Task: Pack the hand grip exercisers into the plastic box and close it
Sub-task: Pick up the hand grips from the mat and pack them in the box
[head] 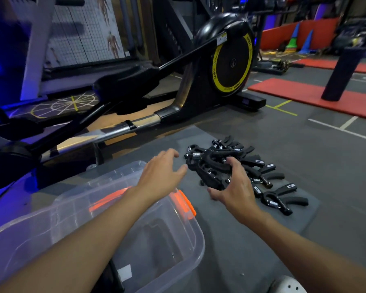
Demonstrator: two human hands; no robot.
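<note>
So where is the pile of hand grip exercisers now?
In the head view, the pile of hand grip exercisers lies on the grey mat, right of the plastic box, under the right hand.

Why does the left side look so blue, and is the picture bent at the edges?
Head view: blue light floods the left edge; the wide lens bows the floor lines; the clear plastic box throws pale glare; the left hand is slightly motion-blurred; the right hand and the black hand grip exercisers are dim but readable.
</note>
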